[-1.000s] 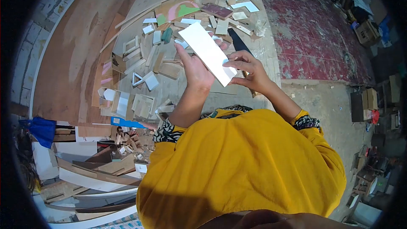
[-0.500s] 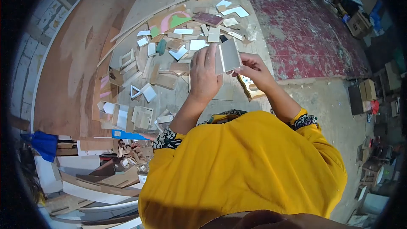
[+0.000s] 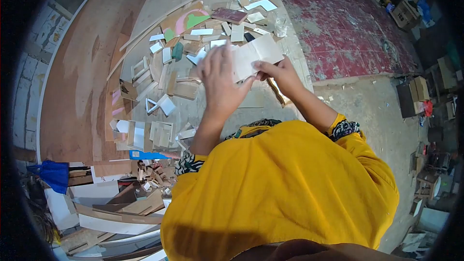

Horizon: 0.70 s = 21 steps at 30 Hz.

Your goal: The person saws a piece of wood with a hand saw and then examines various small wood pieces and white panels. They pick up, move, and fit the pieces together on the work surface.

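The left hand (image 3: pixel 220 79) is blurred and shows only its back, so its fingertips cannot be made out, and it covers the left end of the pale rectangular wooden board (image 3: pixel 258 54). The person's yellow garment (image 3: pixel 285 188) fills the lower half of the view and hides the near edge of the long wooden bench (image 3: pixel 193 108). The fisheye rim darkens everything toward the corners.

The left hand is curled over the board's left end, gripping it. The right hand (image 3: pixel 280 73) is closed narrowly, its fingers pinching the board's lower edge from beneath.

The board is held above the bench, tilted, its free right end pointing toward 1 o'clock. It sits at 12 o'clock from the right hand and at 2 o'clock from the left hand, touching both.

Beyond the hands, toward 11 and 12 o'clock, the bench carries scattered offcuts, among them a pink-and-green painted panel (image 3: pixel 186 20) and a dark brown rectangular block (image 3: pixel 229 15).
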{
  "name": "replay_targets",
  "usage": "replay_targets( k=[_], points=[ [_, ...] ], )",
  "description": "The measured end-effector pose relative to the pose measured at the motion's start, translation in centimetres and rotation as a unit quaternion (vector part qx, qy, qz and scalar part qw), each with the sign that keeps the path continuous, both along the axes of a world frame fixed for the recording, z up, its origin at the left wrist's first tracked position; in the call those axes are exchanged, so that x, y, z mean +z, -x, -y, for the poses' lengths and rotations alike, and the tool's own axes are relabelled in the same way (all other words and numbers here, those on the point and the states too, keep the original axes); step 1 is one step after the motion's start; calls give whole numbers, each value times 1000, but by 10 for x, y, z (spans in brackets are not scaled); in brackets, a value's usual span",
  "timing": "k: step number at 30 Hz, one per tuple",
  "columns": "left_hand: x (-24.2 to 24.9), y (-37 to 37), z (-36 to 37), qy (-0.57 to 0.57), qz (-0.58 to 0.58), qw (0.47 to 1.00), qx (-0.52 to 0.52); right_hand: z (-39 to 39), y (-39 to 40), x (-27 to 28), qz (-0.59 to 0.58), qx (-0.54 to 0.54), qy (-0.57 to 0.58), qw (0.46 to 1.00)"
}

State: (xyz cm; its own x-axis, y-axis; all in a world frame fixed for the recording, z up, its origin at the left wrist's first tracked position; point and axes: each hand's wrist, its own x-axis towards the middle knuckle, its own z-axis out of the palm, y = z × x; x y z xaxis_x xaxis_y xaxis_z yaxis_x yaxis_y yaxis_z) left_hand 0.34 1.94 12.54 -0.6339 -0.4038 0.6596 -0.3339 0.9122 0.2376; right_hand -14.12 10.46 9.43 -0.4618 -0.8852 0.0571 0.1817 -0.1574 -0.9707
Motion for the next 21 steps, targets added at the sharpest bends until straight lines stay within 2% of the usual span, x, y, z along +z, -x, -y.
replay_targets(
  k=[2, 3, 4, 6, 7, 8, 9, 12, 16, 21],
  points=[
    [4, -15, 9, -19, -68, 998, -1, -1, 15, -2, 63, 15, -8, 998],
    [0, -21, 17, -20, -66, 998, -1, -2, 21, -3, 65, 15, -9, 998],
    [-8, -25, 26, -182, -150, 971, -43, -3, 25, -4, 103, 22, -5, 994],
    [-20, -33, 38, -448, -265, 845, -120, -6, 30, -4, 149, 31, -10, 988],
    [-23, -37, 40, -448, -265, 845, -119, -6, 32, -5, 149, 33, -11, 988],
    [-24, -40, 41, -566, -282, 750, -197, -6, 34, -6, 152, 38, -9, 988],
    [-26, -43, 41, -666, -291, 632, -270, -6, 36, -7, 156, 43, -7, 987],
    [-41, -43, 38, -680, -303, 604, -285, -7, 38, -10, 168, 72, 21, 983],
    [-42, -36, 27, -667, -334, 597, -295, -8, 42, -15, 175, 88, 53, 979],
    [-44, -27, 16, -647, -355, 580, -346, -6, 52, -32, 250, 133, 62, 957]
  ],
)
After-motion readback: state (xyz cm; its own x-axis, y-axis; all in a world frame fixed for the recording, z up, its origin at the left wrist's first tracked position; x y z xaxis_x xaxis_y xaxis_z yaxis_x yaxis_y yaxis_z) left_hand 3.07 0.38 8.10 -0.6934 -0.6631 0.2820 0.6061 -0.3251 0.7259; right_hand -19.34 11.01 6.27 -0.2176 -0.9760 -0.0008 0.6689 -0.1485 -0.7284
